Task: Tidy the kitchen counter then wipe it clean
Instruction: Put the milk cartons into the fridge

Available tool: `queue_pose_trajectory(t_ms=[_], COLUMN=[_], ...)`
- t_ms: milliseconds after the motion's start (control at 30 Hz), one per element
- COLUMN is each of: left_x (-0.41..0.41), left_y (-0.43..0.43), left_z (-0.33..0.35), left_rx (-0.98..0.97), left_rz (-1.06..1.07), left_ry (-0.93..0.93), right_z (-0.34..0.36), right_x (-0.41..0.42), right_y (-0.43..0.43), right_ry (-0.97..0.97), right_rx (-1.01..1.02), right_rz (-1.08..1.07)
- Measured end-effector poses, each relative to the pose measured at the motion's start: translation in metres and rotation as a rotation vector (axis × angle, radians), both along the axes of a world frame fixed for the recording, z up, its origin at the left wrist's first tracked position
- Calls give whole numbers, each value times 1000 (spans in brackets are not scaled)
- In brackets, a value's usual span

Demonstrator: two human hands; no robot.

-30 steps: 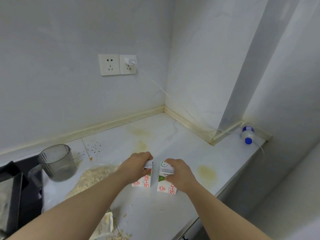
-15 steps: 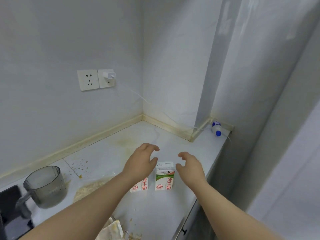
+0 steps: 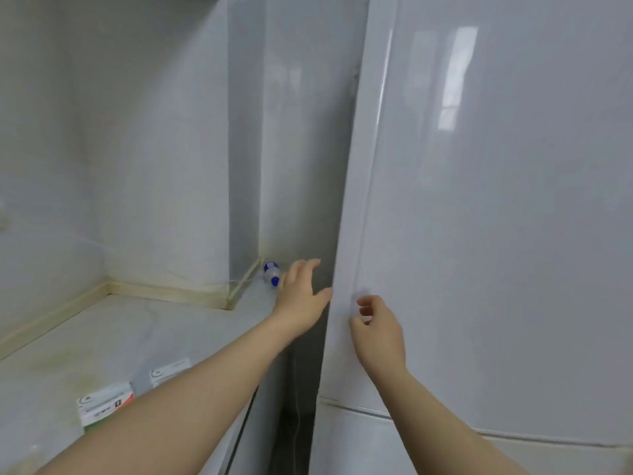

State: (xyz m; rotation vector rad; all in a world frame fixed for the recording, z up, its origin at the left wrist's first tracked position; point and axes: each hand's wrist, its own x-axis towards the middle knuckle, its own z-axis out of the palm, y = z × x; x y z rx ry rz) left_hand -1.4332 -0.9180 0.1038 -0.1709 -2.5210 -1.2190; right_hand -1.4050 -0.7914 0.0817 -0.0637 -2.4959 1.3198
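Two small milk cartons (image 3: 106, 404) stand side by side on the stained counter (image 3: 113, 337) at the lower left, the nearer one partly behind my left forearm. My left hand (image 3: 301, 296) reaches past the counter's right end with fingers spread, its thumb at the left edge of a white fridge door (image 3: 496, 234). My right hand (image 3: 376, 323) hangs in front of that door near its edge with fingers loosely curled, holding nothing. A small bottle with a blue cap (image 3: 272, 274) lies in the counter's far right corner, just behind my left hand.
The fridge fills the right half of the view, with a seam to its lower door (image 3: 445, 450) beneath my right forearm. A dark gap (image 3: 301, 389) runs between the counter's end and the fridge. Grey tiled walls and a boxed column back the counter.
Both hands let go of the two cartons, lifted off them and swung right to the fridge door's edge. The view turned right, so the cup and spilled oats are out of frame.
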Motion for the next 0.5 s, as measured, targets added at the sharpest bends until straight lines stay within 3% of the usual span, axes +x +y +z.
queue_pose_trajectory(t_ms=[167, 500], left_x=[-13, 13], left_y=[41, 47], left_z=[23, 26], left_rx=[551, 629], left_rz=[-255, -136], left_ry=[-243, -261], right_z=[10, 1], right_x=[5, 26], right_y=[35, 36], right_ry=[-11, 49], right_rx=[-3, 142], right_rz=[-34, 44])
